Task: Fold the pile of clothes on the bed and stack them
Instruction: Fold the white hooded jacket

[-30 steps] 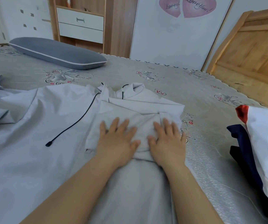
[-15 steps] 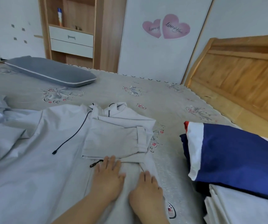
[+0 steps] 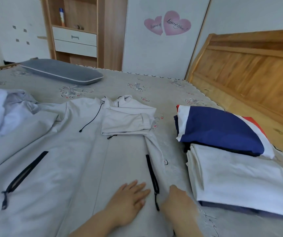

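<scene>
My left hand [image 3: 130, 199] lies flat, fingers straight, pressing the pale grey hooded jacket [image 3: 79, 168] at six o'clock. My right hand [image 3: 178, 200] rests at the jacket's right edge beside a dark zip pocket [image 3: 151, 175]; I cannot tell whether its fingers grasp the cloth. The jacket spreads across the bed [image 3: 171, 93], its sleeve folded over the chest at twelve o'clock. At three o'clock sits a stack of folded clothes [image 3: 236, 161], navy piece on top. A grey pillow [image 3: 62, 71] lies at eleven o'clock, far off.
</scene>
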